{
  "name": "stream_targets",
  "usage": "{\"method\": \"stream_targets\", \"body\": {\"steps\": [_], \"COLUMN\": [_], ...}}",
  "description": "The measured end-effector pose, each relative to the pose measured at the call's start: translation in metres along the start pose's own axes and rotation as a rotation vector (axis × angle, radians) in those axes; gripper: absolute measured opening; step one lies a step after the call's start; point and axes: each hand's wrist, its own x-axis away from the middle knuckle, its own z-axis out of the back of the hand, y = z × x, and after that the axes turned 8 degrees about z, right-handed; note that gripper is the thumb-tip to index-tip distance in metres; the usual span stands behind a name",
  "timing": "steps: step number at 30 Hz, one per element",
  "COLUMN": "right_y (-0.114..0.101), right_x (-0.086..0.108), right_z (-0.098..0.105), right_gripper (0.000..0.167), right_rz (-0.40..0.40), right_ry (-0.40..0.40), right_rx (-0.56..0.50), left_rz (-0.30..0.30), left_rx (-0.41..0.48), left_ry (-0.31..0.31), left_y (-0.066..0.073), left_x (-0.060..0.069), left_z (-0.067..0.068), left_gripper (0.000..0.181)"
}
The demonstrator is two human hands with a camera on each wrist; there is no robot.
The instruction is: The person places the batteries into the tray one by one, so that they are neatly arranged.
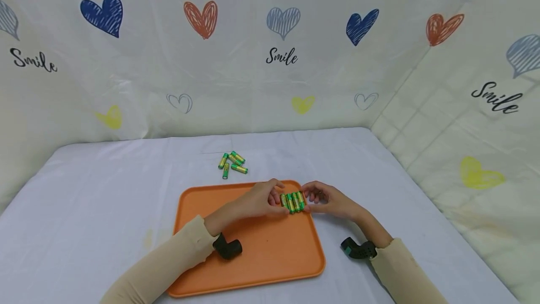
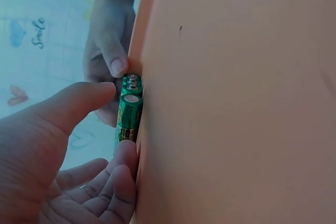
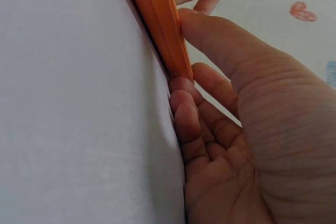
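Several green and gold batteries lie side by side in a short row at the far right corner of the orange tray. My left hand holds the leftmost battery, thumb by its near end and fingers along its far part. On the row's right side, over the tray's rim, is my right hand. Its thumb rests by the rim, and its other fingers are loosely bent outside the tray. The right wrist view hides the batteries behind the rim; whether that hand touches them is unclear.
Beyond the tray's back edge, several more batteries lie loose on the white tablecloth. A backdrop with printed hearts rises behind the table. Each wrist wears a black band carrying a small device.
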Motion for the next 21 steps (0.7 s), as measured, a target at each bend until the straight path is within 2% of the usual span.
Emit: {"method": "stream_targets", "body": {"steps": [3,10,21], "right_y": [-0.001,0.000,0.002], "right_x": [0.000,0.001,0.001], "right_z": [0.000,-0.001,0.000], "right_gripper": [0.045,0.045,0.044], "right_rz": [0.000,0.012,0.026], "right_ry": [0.000,0.000,0.003], "right_rx": [-0.001,0.000,-0.005], "left_rz": [-0.017,0.008,-0.080], "left_rx": [0.000,0.046,0.046], "left_ry": [-0.010,-0.055,-0.055], "left_y": [-0.001,-0.002,-0.014], "left_x": [0.001,0.004,0.010], "left_z": [0.001,0.006,0.021], "left_gripper": [0.060,0.057,0.049]}}
